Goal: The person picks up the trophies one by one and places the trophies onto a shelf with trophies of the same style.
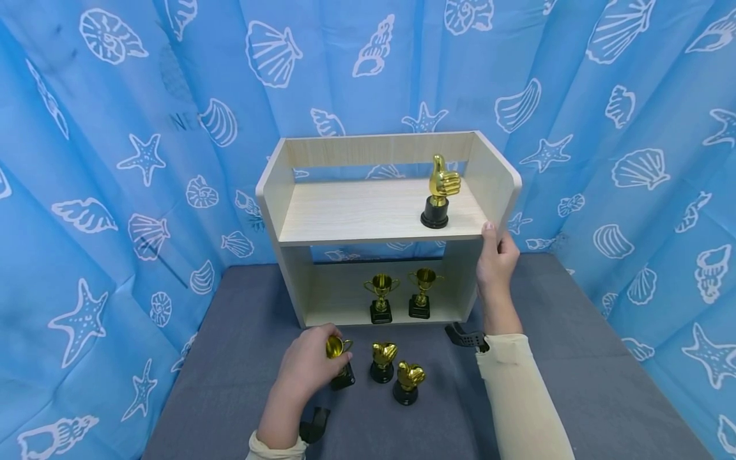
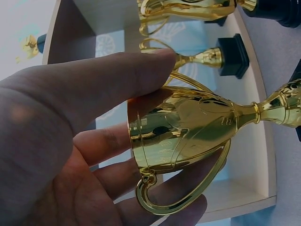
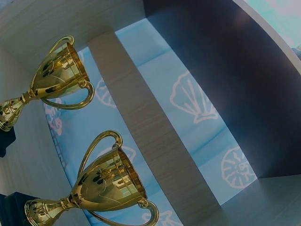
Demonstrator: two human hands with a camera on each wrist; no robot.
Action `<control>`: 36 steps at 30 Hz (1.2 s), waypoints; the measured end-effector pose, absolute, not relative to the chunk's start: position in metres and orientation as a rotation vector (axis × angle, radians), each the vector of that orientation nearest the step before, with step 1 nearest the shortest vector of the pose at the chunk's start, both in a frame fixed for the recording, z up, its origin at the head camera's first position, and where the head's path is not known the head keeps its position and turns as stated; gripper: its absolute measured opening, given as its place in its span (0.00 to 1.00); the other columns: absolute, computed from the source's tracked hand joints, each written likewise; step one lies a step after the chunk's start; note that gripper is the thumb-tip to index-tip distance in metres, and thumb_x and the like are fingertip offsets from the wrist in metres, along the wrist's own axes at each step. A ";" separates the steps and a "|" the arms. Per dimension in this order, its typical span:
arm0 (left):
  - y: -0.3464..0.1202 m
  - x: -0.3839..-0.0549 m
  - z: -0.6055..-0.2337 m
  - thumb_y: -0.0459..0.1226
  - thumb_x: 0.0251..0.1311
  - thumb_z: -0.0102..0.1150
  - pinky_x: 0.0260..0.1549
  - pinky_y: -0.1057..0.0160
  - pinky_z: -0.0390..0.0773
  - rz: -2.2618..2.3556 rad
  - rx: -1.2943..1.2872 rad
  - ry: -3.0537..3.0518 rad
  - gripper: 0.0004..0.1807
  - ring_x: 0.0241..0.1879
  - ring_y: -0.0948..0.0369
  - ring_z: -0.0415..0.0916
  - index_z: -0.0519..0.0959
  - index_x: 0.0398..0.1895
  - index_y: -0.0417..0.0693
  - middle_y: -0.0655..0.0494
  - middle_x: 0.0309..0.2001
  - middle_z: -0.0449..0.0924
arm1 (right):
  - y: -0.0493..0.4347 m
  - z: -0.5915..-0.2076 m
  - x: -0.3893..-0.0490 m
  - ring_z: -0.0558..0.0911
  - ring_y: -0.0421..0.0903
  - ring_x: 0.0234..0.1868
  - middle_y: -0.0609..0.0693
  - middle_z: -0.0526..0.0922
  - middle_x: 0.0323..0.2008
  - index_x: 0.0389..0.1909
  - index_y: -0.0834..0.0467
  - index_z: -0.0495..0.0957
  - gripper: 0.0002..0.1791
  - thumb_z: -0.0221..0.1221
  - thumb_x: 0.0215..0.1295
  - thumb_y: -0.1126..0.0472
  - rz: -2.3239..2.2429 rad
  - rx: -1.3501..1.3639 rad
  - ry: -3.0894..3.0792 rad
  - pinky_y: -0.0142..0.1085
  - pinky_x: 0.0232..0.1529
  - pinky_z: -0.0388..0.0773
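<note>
My left hand (image 1: 307, 361) holds a gold trophy cup (image 2: 183, 127) by its bowl, thumb on one side and fingers on the other. The cup's black base (image 1: 343, 378) is just over or on the grey cloth; I cannot tell which. At the right, my right hand (image 1: 496, 265) grips the front edge of the right side panel of a pale wooden shelf (image 1: 368, 207). Two gold cups, one (image 1: 381, 286) left of the other (image 1: 424, 281), stand upright on the lower level. A gold thumbs-up trophy (image 1: 444, 183) stands on the upper level, near the right panel.
Two small gold trophies on round black bases, one (image 1: 382, 362) beside the other (image 1: 409, 382), stand on the grey cloth (image 1: 224, 383) in front of the shelf. A blue curtain (image 1: 172, 96) with white shells hangs behind and at both sides.
</note>
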State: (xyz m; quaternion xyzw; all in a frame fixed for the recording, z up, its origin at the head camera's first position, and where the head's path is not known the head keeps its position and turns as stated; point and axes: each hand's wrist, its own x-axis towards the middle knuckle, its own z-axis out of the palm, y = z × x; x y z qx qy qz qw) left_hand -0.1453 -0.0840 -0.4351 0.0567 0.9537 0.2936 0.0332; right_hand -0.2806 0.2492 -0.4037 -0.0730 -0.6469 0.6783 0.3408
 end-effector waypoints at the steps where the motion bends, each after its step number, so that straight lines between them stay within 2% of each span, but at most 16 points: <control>1: -0.084 -0.146 -0.435 0.45 0.60 0.79 0.28 0.58 0.79 0.903 0.175 2.936 0.19 0.33 0.61 0.80 0.86 0.49 0.49 0.55 0.40 0.86 | 0.249 -0.404 -0.281 0.77 0.43 0.62 0.58 0.81 0.68 0.66 0.62 0.81 0.26 0.56 0.79 0.49 1.765 -0.193 -1.683 0.41 0.67 0.69; 10: -0.085 -0.148 -0.438 0.46 0.60 0.78 0.28 0.58 0.79 0.911 0.180 2.956 0.20 0.32 0.62 0.79 0.86 0.51 0.48 0.56 0.39 0.86 | 0.250 -0.405 -0.282 0.76 0.45 0.64 0.58 0.79 0.70 0.67 0.61 0.80 0.26 0.55 0.79 0.49 1.773 -0.188 -1.688 0.43 0.70 0.68; 21: -0.085 -0.151 -0.439 0.46 0.60 0.78 0.31 0.57 0.82 0.938 0.156 2.983 0.20 0.34 0.60 0.82 0.86 0.51 0.48 0.54 0.41 0.87 | 0.249 -0.404 -0.280 0.78 0.45 0.64 0.58 0.81 0.69 0.67 0.61 0.80 0.26 0.55 0.79 0.49 1.754 -0.186 -1.687 0.43 0.69 0.69; 31: -0.085 -0.153 -0.443 0.46 0.60 0.78 0.32 0.55 0.84 0.961 0.126 2.987 0.19 0.35 0.59 0.83 0.86 0.51 0.49 0.53 0.42 0.87 | 0.248 -0.406 -0.282 0.78 0.43 0.60 0.59 0.82 0.66 0.65 0.63 0.81 0.26 0.55 0.79 0.49 1.747 -0.188 -1.673 0.39 0.65 0.70; 36: -0.085 -0.153 -0.445 0.46 0.60 0.78 0.34 0.55 0.86 0.974 0.099 2.987 0.19 0.37 0.58 0.84 0.86 0.52 0.51 0.52 0.44 0.87 | 0.249 -0.405 -0.282 0.78 0.43 0.62 0.59 0.81 0.67 0.66 0.62 0.81 0.26 0.56 0.79 0.49 1.749 -0.192 -1.674 0.40 0.66 0.69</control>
